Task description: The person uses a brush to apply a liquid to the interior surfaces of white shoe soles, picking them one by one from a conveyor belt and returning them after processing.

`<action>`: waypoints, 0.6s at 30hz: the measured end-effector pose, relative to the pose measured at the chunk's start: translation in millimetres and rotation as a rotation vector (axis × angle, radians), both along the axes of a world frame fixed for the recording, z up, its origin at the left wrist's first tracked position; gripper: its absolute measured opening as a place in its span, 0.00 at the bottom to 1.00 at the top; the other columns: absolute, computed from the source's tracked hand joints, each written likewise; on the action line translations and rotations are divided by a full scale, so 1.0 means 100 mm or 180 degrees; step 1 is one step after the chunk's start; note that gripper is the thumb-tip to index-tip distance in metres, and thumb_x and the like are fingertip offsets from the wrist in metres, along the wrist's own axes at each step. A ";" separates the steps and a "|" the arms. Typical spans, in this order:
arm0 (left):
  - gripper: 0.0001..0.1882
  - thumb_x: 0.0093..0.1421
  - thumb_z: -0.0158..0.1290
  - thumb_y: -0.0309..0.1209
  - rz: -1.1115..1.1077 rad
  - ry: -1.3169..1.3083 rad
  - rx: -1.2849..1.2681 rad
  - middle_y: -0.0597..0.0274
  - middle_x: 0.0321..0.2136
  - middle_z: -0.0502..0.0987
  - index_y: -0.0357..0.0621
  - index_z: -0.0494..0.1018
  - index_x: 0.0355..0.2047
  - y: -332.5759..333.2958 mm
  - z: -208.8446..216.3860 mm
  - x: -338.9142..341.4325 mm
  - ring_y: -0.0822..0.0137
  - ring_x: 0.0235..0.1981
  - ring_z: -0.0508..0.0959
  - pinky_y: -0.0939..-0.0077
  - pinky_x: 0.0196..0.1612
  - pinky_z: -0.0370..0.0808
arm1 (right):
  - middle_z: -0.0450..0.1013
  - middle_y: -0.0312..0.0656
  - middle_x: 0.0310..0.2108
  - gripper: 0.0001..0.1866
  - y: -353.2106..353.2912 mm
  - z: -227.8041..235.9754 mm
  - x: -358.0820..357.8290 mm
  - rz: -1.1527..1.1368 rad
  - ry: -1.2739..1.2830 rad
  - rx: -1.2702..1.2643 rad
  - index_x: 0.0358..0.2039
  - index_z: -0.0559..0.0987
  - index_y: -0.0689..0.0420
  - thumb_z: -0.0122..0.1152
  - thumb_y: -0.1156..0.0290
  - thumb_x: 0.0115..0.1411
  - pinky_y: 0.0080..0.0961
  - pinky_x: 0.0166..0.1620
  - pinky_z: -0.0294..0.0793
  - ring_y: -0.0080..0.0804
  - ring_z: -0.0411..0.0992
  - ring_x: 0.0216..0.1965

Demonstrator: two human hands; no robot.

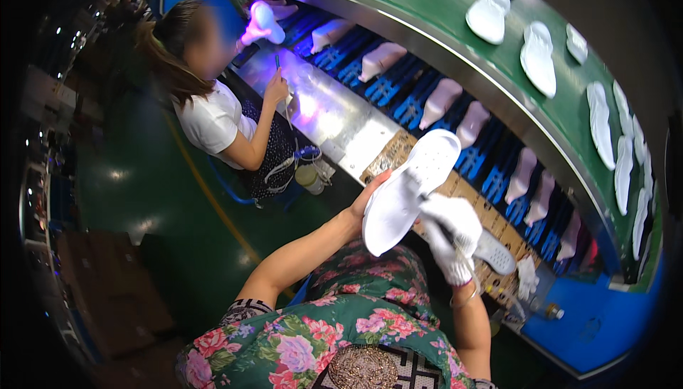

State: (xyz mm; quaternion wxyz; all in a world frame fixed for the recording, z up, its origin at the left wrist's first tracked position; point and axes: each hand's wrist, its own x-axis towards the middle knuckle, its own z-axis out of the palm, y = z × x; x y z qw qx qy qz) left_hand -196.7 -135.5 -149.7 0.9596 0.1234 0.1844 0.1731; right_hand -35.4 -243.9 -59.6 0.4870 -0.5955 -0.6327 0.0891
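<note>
Overhead, left hand fingers clamp a white sole; gloved right hand grips a brush.

sole – white | glove – white | belt – green

bench edge: sole and glove block | floor left: open

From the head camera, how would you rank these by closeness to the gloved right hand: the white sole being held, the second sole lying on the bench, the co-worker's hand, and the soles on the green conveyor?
1. White sole: touching the right hand, up-left of it.
2. Second sole: on the bench, just right.
3. Soles on the green conveyor: above, upper right.
4. Co-worker's hand: far upper left.

The last two look close in distance.
</note>
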 end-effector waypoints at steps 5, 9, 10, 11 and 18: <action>0.42 0.66 0.40 0.60 0.0277 -0.0176 0.0505 0.40 0.54 0.71 0.39 0.53 0.68 0.24 0.17 -0.26 0.47 0.51 0.76 0.52 0.53 0.75 | 0.80 0.46 0.34 0.09 -0.08 -0.06 0.02 0.0429 0.2871 -0.0980 0.31 0.83 0.66 0.69 0.83 0.46 0.23 0.44 0.74 0.32 0.77 0.37; 0.50 0.54 0.57 0.57 -0.0023 -0.0950 0.0870 0.35 0.56 0.67 0.39 0.51 0.67 0.59 0.23 -0.46 0.41 0.48 0.77 0.49 0.52 0.76 | 0.76 0.46 0.35 0.09 -0.08 -0.35 0.27 0.0352 0.3910 -0.0052 0.33 0.78 0.61 0.64 0.81 0.49 0.34 0.48 0.74 0.38 0.74 0.40; 0.51 0.53 0.58 0.56 -0.0066 -0.1116 0.0826 0.35 0.56 0.67 0.39 0.51 0.67 0.67 0.32 -0.49 0.40 0.48 0.77 0.46 0.51 0.76 | 0.76 0.46 0.35 0.09 -0.07 -0.37 0.30 0.0407 0.3973 -0.0046 0.33 0.78 0.61 0.64 0.81 0.48 0.34 0.48 0.74 0.38 0.74 0.40; 0.51 0.52 0.59 0.56 -0.0119 -0.1280 0.0784 0.36 0.57 0.66 0.39 0.51 0.67 0.78 0.42 -0.50 0.40 0.48 0.77 0.43 0.50 0.76 | 0.76 0.46 0.35 0.10 -0.05 -0.39 0.33 0.0458 0.4038 -0.0037 0.33 0.78 0.61 0.64 0.80 0.48 0.35 0.48 0.74 0.38 0.75 0.40; 0.46 0.62 0.38 0.66 -0.0240 -0.2070 0.1507 0.36 0.48 0.72 0.38 0.53 0.66 2.05 1.29 0.06 0.40 0.40 0.79 0.44 0.44 0.79 | 0.78 0.46 0.39 0.11 0.03 -0.56 0.21 -0.0286 0.4502 -0.0364 0.37 0.80 0.62 0.65 0.81 0.51 0.34 0.47 0.77 0.39 0.76 0.42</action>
